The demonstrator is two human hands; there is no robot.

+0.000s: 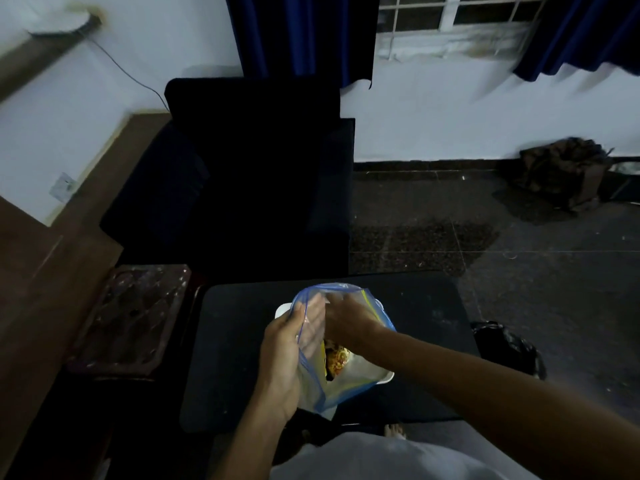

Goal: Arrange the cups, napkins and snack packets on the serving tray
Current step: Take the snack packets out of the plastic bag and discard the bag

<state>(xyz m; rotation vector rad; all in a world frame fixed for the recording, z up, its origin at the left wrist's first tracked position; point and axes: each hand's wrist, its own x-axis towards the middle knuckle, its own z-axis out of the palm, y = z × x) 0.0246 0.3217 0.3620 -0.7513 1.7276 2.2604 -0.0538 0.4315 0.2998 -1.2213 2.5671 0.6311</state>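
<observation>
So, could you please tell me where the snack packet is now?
Head view, low centre: the snack packet sits inside the zip bag, which the left hand grips over the white tray.

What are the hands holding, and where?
The left hand grips the clear zip bag by one side of its open mouth. The right hand is inside the bag; whether it grips anything cannot be told.

The zip bag (pixel 360 379) hides most of the white tray (pixel 282 310), only rim slivers showing at ten and four o'clock, and blurs the snack packet (pixel 336 358) inside.
</observation>
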